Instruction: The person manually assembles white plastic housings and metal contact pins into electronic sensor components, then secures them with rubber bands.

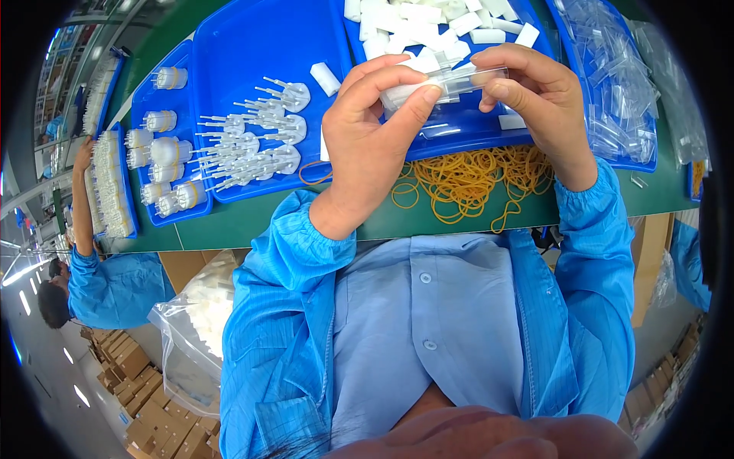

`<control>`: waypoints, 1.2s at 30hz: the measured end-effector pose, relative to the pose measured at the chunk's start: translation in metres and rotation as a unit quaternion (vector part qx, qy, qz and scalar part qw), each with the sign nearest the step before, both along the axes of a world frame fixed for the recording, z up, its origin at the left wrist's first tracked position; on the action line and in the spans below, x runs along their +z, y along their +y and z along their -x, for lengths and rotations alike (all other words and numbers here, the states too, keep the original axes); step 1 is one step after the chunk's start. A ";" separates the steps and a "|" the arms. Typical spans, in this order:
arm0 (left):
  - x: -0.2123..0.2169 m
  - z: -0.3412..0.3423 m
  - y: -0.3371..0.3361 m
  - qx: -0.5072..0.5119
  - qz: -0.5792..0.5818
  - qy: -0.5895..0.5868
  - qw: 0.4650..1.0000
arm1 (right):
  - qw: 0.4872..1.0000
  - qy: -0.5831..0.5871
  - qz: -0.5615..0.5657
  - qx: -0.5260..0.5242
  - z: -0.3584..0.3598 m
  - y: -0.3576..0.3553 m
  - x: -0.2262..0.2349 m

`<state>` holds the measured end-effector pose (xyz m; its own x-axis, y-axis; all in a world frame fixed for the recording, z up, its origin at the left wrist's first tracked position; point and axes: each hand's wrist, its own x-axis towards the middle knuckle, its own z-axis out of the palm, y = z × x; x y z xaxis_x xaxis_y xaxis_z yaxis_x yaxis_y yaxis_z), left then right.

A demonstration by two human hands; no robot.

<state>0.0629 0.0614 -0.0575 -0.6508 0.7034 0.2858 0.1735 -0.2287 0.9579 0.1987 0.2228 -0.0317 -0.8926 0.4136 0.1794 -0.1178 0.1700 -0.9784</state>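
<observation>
My left hand (371, 130) is closed around a white foam block (396, 95), thumb and index finger pressing on it. A clear plastic sleeve (466, 81) runs from there to my right hand (547, 99), whose thumb and fingers pinch its far end. Whether the block sits inside the sleeve or against it, I cannot tell, because my left fingers cover that part. Both hands hover over a blue tray (459, 142) that holds many white foam blocks (413, 30). Under them on the green table lies a pile of yellow rubber bands (466, 180).
A blue tray (252, 38) at left holds white pronged parts (260, 138); a narrower one beside it holds banded bundles (164, 153). Clear plastic pieces (619, 84) fill the right tray. A co-worker in blue (122, 291) reaches in at far left. A plastic bag (191, 336) hangs below the table.
</observation>
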 end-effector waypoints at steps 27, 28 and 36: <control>0.005 -0.014 0.003 -0.095 0.018 -0.169 0.981 | 0.997 -0.034 0.062 -0.031 -0.002 0.009 0.000; 0.006 -0.014 0.003 -0.101 0.029 -0.177 0.979 | 0.997 -0.034 0.062 -0.034 -0.003 0.011 0.000; 0.004 -0.013 0.002 -0.123 0.022 -0.164 0.978 | 0.999 -0.037 0.014 -0.006 -0.003 0.014 0.001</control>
